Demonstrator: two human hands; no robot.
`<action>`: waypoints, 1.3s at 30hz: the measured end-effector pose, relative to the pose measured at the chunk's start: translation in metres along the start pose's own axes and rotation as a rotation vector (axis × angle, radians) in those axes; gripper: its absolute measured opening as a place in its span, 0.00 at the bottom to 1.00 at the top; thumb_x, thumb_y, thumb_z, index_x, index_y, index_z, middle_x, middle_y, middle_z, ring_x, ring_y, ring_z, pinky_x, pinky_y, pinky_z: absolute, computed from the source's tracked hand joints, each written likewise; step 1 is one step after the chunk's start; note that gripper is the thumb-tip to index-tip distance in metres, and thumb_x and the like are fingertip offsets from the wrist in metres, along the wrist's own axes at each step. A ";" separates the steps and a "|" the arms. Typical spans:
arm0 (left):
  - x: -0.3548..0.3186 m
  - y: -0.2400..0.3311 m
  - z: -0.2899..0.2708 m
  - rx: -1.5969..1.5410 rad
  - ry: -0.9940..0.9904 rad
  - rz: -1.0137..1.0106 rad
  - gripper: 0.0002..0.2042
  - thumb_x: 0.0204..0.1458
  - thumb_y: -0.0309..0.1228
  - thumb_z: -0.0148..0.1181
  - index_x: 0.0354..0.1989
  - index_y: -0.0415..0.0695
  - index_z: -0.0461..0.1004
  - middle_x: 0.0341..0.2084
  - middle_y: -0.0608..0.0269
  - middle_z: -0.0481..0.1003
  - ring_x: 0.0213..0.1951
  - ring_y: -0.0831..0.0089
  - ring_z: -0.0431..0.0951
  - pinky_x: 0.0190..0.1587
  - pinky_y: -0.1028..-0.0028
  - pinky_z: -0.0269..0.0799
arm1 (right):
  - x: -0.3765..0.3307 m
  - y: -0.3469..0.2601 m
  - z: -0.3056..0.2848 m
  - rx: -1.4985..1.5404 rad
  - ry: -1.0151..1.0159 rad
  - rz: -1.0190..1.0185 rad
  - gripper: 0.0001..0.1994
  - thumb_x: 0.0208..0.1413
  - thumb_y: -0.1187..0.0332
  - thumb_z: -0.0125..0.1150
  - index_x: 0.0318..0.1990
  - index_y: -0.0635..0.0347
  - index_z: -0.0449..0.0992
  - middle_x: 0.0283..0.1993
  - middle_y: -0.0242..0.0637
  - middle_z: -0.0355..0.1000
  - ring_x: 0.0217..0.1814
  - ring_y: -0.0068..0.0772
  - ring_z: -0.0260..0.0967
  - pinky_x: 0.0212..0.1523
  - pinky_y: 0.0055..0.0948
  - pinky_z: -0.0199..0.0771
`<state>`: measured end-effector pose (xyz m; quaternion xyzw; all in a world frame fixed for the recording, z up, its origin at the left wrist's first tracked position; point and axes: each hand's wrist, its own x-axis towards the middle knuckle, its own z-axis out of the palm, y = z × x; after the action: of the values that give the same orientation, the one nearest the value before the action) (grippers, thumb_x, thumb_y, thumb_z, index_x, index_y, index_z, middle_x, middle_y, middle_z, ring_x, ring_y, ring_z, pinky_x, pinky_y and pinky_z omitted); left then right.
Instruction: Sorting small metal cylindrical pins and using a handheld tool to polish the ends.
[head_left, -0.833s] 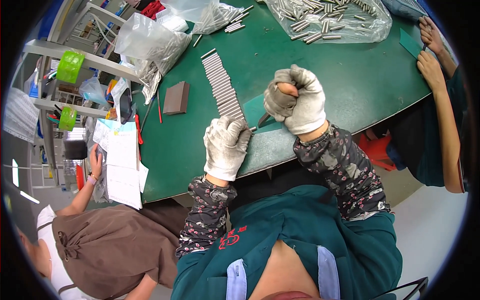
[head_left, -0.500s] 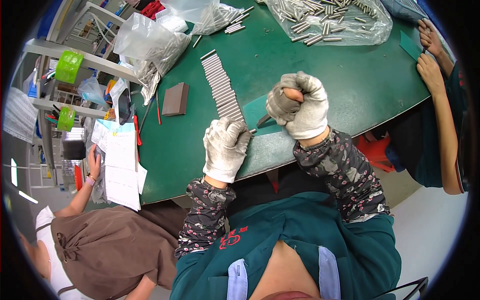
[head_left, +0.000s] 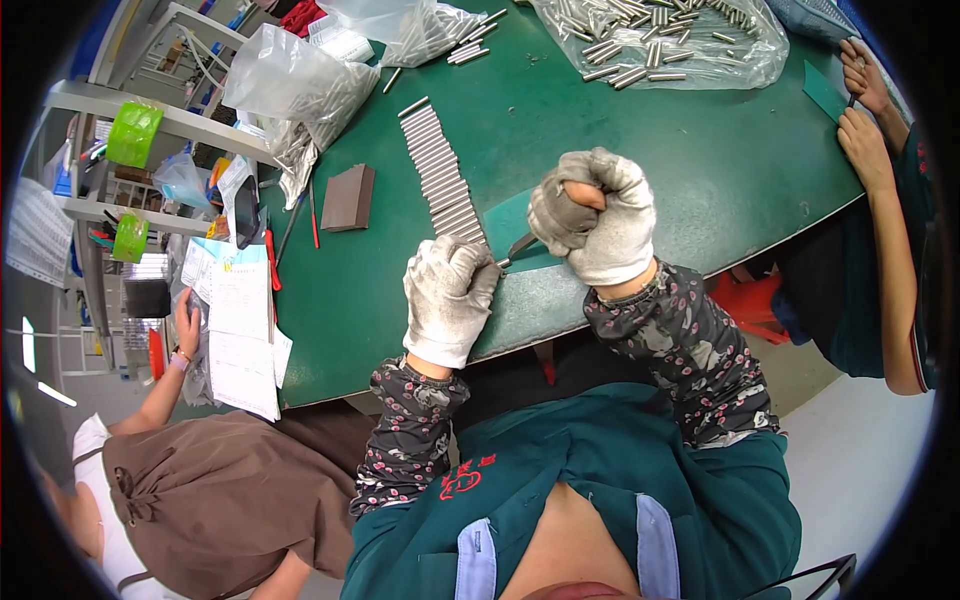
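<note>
1. The left hand (head_left: 448, 305) is at the near end of the row of pins (head_left: 435, 160), its gloved fingers curled and pressed together. One pin (head_left: 503, 264) pokes out beside them, just right of that end; which fingertips pinch it, I cannot tell.
2. That pin should handle as small, stiff and fairly heavy for its size, hard to break but slippery and apt to roll. The best hold is likely around its middle, leaving the end free. The visible end is silvery and rounded in section.
3. The right hand (head_left: 595, 215), right of the row, is clenched around a dark strip (head_left: 521, 245), one bare fingertip showing. The strip slants towards the pin's end; it looks flat and probably stiff, best gripped well back.
4. A thin green sheet (head_left: 508, 220) lies just right of the row.
5. The row itself holds bright, straight, matching cylinders side by side, slightly staggered.
6. Left of the row stands a brown block (head_left: 348, 197).
7. Beyond the row, to the right, more pins lie loose on clear plastic (head_left: 745, 68).
</note>
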<state>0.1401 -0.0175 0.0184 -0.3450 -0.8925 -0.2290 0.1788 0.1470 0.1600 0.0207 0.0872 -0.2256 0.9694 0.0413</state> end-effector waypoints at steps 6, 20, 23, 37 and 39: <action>0.000 0.000 0.000 -0.003 -0.010 -0.011 0.09 0.34 0.22 0.65 0.25 0.46 0.72 0.24 0.65 0.71 0.31 0.63 0.70 0.34 0.67 0.65 | 0.001 0.001 -0.005 0.018 -0.058 -0.013 0.20 0.57 0.57 0.40 0.14 0.52 0.53 0.10 0.28 0.46 0.09 0.23 0.42 0.12 0.25 0.44; 0.000 -0.001 0.000 -0.007 -0.005 0.002 0.10 0.34 0.21 0.65 0.25 0.45 0.72 0.25 0.64 0.71 0.31 0.63 0.70 0.33 0.67 0.66 | 0.000 0.002 -0.005 0.043 -0.056 -0.019 0.19 0.56 0.58 0.41 0.16 0.53 0.55 0.11 0.29 0.48 0.10 0.24 0.43 0.12 0.25 0.46; 0.001 0.000 0.000 -0.015 -0.010 -0.005 0.09 0.34 0.21 0.65 0.25 0.45 0.72 0.25 0.64 0.71 0.31 0.63 0.70 0.34 0.67 0.65 | 0.000 0.002 -0.004 0.010 -0.052 -0.007 0.18 0.56 0.58 0.40 0.16 0.53 0.55 0.11 0.28 0.48 0.10 0.23 0.43 0.12 0.25 0.46; 0.001 0.001 0.000 -0.023 -0.059 -0.036 0.10 0.34 0.23 0.64 0.27 0.46 0.71 0.25 0.64 0.70 0.31 0.62 0.69 0.34 0.66 0.64 | 0.001 0.000 0.000 -0.241 -0.192 0.015 0.19 0.56 0.59 0.44 0.15 0.56 0.59 0.12 0.25 0.50 0.12 0.18 0.44 0.13 0.20 0.43; 0.001 0.001 -0.001 -0.006 -0.086 -0.055 0.08 0.36 0.28 0.65 0.27 0.48 0.73 0.25 0.63 0.71 0.32 0.61 0.71 0.35 0.64 0.65 | -0.003 -0.001 0.005 -0.319 -0.106 0.075 0.17 0.56 0.60 0.45 0.17 0.58 0.63 0.13 0.26 0.53 0.13 0.18 0.46 0.14 0.20 0.45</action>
<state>0.1399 -0.0170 0.0201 -0.3303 -0.9079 -0.2213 0.1331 0.1510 0.1586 0.0249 0.1223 -0.3814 0.9163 0.0064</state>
